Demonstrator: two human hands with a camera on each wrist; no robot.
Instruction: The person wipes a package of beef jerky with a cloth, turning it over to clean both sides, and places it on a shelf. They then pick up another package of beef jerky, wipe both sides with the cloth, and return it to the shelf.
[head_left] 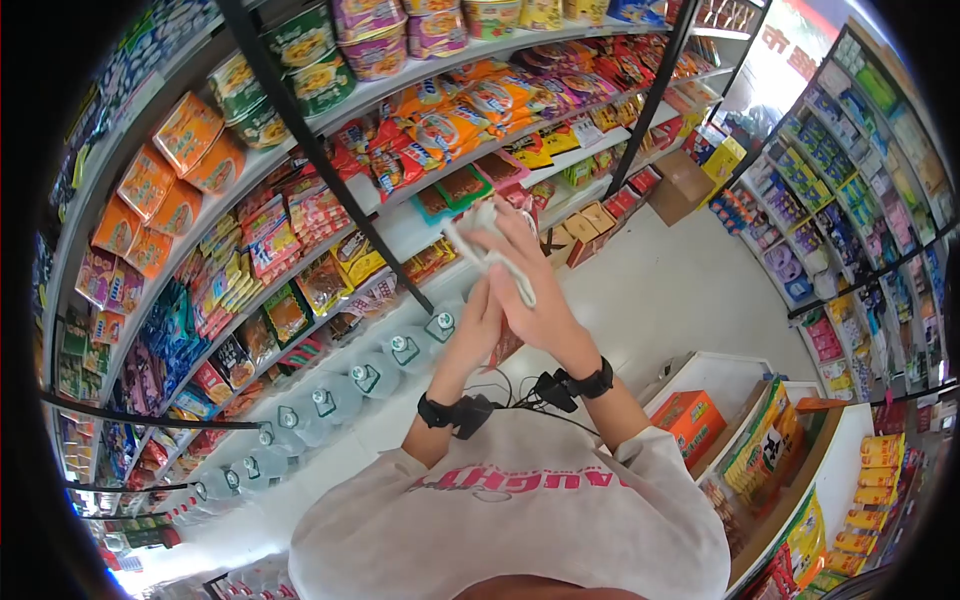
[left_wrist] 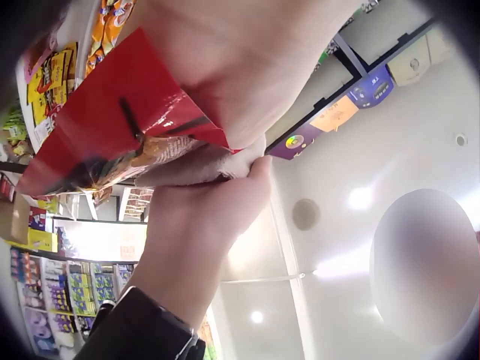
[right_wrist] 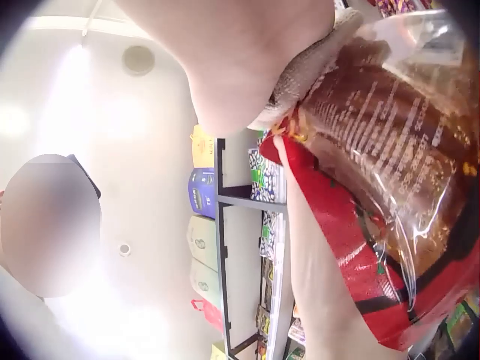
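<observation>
Right hand (head_left: 540,285) gripping white cloth (head_left: 465,238) against red snack packet (right_wrist: 375,142); left hand (head_left: 476,325) touching near side, closure hidden, can't tell. Packet looking light, floppy, slippery; edges likely offering safest hold.

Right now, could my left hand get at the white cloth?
Probably yes: the left hand is right by the cloth, though the right hand grips it and the red packet is close by.

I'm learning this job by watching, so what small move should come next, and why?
Probably slide the white cloth over the clear printed panel of the red packet, the left hand steadying it: the right hand holds the cloth at the packet's edge, leaving much of that panel uncovered.
</observation>
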